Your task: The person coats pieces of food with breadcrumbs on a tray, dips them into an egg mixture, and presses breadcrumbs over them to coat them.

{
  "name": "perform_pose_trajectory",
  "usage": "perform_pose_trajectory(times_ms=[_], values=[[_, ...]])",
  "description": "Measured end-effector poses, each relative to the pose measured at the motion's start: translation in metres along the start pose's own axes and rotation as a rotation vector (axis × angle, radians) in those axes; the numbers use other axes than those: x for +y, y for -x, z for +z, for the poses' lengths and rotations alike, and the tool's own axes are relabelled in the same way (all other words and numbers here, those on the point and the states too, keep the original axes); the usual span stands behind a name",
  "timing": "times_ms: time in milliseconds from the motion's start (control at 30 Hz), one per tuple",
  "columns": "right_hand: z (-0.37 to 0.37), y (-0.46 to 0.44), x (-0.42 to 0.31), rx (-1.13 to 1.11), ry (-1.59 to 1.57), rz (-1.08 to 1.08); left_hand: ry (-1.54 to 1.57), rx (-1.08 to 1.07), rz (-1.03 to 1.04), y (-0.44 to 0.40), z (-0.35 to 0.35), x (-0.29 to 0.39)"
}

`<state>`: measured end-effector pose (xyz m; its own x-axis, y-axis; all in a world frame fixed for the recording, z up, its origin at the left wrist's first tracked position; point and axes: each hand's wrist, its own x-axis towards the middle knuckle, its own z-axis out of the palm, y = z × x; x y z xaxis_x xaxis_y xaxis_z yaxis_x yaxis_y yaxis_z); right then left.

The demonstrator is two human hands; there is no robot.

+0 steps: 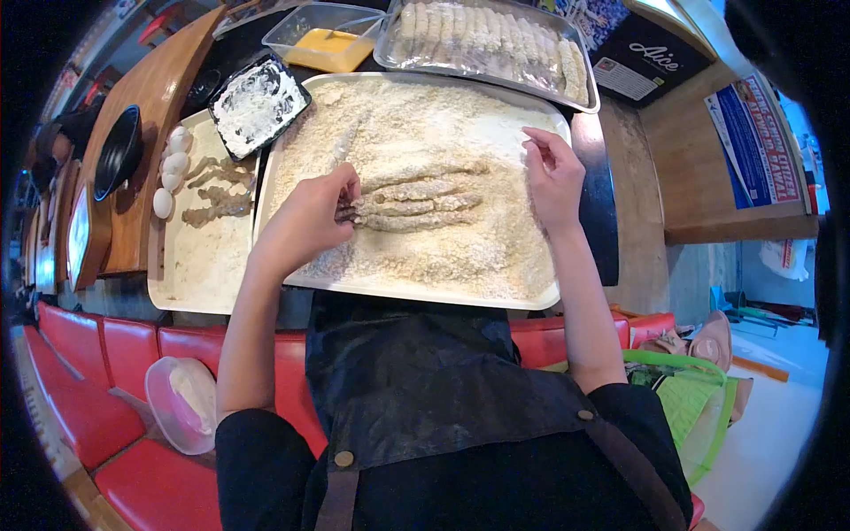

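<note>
Several long, crumb-coated shrimp [421, 203] lie side by side on breadcrumbs [425, 257] in a large white tray [416, 299]. My left hand [310, 212] is closed at their left end, fingers pinched around the dark tails; how many it grips is hidden. Another floured shrimp [341, 146] lies just above that hand. Over the tray's right side, my right hand [556, 177] is raised with fingers loosely bent and apart, and nothing visible in them. Coated shrimp [496, 40] fill a clear plastic tray [482, 78] at the back.
On the left, a second tray [190, 288] holds uncoated shrimp [217, 199] and several eggs [173, 173]. A black container of white flour [258, 104] overlaps its top. Yellow batter [332, 49] sits in a clear container behind. A black box [651, 57] stands back right; red seats [124, 354] are below.
</note>
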<state>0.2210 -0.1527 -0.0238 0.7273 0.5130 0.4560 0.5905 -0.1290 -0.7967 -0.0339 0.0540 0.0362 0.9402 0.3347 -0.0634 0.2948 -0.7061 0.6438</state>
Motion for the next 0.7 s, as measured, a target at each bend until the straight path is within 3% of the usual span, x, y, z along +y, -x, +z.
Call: perform_pose_trajectory(times_ms=[200, 300, 500, 700], values=[[-0.002, 0.001, -0.005, -0.014, 0.01, 0.037, 0.052, 0.076, -0.086, 0.004, 0.003, 0.004], [-0.002, 0.0, -0.005, -0.009, -0.028, 0.036, 0.289, 0.232, -0.144, 0.01, 0.015, -0.008], [-0.002, 0.0, 0.0, -0.028, -0.053, 0.058, 0.634, 0.251, -0.437, 0.014, 0.027, -0.007], [-0.002, 0.0, -0.002, -0.02, -0.107, 0.069, 0.494, 0.518, -0.544, 0.011, 0.044, 0.012]])
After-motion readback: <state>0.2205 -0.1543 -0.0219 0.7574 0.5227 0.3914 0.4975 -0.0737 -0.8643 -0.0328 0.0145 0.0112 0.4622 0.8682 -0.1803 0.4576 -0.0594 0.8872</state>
